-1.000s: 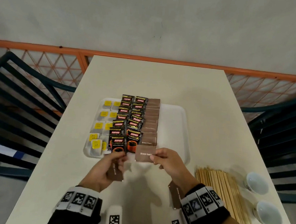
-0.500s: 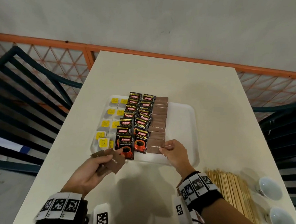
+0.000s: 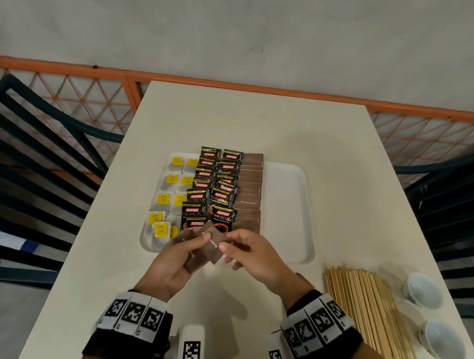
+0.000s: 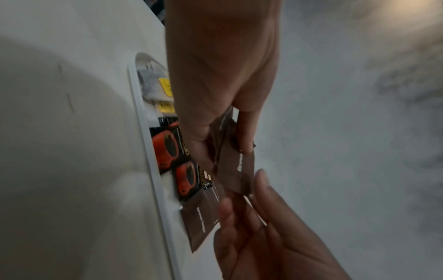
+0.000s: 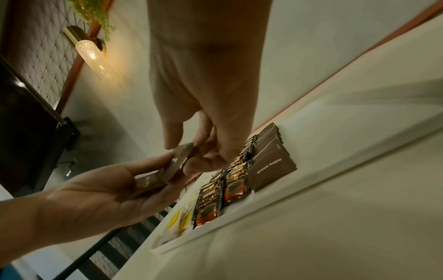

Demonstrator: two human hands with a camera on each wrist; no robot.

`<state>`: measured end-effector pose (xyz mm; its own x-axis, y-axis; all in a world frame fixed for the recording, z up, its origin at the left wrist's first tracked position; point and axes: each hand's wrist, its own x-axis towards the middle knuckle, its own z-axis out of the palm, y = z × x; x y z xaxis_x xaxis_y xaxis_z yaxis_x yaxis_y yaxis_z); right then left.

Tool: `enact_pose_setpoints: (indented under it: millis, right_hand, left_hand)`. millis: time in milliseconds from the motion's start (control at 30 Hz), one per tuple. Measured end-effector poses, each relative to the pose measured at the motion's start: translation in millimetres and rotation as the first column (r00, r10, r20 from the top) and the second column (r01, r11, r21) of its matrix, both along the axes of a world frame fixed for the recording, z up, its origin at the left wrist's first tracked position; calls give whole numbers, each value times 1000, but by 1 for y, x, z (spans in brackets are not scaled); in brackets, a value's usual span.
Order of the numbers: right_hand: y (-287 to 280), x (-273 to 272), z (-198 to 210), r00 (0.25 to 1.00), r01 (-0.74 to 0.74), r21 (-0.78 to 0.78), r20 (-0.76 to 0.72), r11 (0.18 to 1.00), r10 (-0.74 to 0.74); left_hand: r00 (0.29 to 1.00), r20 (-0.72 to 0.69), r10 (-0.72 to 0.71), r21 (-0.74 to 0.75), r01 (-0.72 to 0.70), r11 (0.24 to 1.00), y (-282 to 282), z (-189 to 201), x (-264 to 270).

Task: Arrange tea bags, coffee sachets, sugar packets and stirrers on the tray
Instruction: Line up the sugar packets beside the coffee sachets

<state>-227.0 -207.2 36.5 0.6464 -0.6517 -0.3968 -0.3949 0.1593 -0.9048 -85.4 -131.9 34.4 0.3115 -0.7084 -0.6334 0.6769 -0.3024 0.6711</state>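
Left hand (image 3: 176, 261) raised palm-up over the near table edge, fingers curled round a fan of brown sugar packets (image 3: 202, 250), right hand (image 3: 253, 256) just beside it, thumb and fingertips pinching one packet's edge, both wrists in marker-printed bands

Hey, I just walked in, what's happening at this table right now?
A person is laying out drink supplies on a white tray. Tea bags, coffee sachets and a column of brown sugar packets already lie in rows on it. The left hand holds a small fan of brown packets, and the right hand is pinching one of them. The wooden stirrers and two small white cups are on the table, off the tray.
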Motion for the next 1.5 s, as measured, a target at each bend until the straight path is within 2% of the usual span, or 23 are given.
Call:
enact_pose_setpoints:
  millis: [200, 333, 400, 533, 600, 667, 700, 767, 833, 900, 967, 1033, 1067, 1167, 1267, 1400, 1500]
  right_hand:
    - [-3, -4, -3, 974, 208, 102, 73, 973, -216]
    - [-7, -9, -1, 950, 291, 52, 100, 955, -295]
    - [-8, -10, -1, 952, 275, 41, 128, 961, -278]
    - [-4, -9, -3, 977, 158, 91, 133, 983, -169]
    - [-3, -8, -3, 974, 184, 109, 114, 977, -196]
    - [-5, -9, -2, 969, 208, 138, 103, 968, -223]
    - [-7, -11, 0, 980, 174, 108, 76, 979, -183]
    - [-10, -18, 4, 999, -41, -45, -27, 998, 40]
    - [-9, -23, 8, 952, -297, -157, -132, 942, 278]
    - [-4, -26, 8, 920, -382, -176, -160, 907, 357]
    - [-1, -26, 1, 960, -270, -170, -129, 948, 250]
    - [0, -29, -7, 995, -38, -112, -98, 993, 27]
    - [-1, -30, -10, 994, 33, -74, -102, 997, -41]
    - [-5, -33, -18, 994, 48, -7, -100, 999, -49]
    - [-13, -33, -22, 983, 172, 21, -72, 985, -170]
    - [-32, -34, -36, 934, 300, -133, -161, 945, -320]
    - [-38, -34, -44, 910, 291, -241, -229, 926, -345]
  left_hand:
    - [1000, -1, -1, 22, 1, 1000, -1, -1, -9]
    - [996, 54, -66, 73, 62, 995, 1, 0, -13]
    - [989, 75, -126, 79, 120, 990, 0, 0, -17]
    - [990, 61, -127, 41, 125, 991, -2, 2, -20]
    - [982, 83, -170, 16, 170, 985, -2, 5, -20]
    - [966, 178, -186, 46, 180, 983, -2, 6, -18]
    - [956, 234, -175, 60, 166, 984, -2, 7, -16]
    - [921, 347, -178, 52, 171, 984, 0, 6, -11]
    - [841, 456, -291, 64, 295, 953, 3, 7, -9]
    - [747, 517, -418, 113, 424, 898, 6, 6, -12]
    - [753, 512, -413, 129, 408, 904, 7, 3, -16]
    - [826, 451, -339, 113, 323, 939, 8, -1, -18]
    - [859, 409, -308, 107, 291, 951, 8, -3, -20]
    - [917, 299, -265, 91, 249, 964, 4, -7, -26]
    - [969, 170, -179, 137, 157, 978, -5, -8, -26]
    - [996, 1, -86, 150, 85, 985, -8, -6, -17]
    - [995, -8, -102, 109, 102, 989, -7, -4, -13]
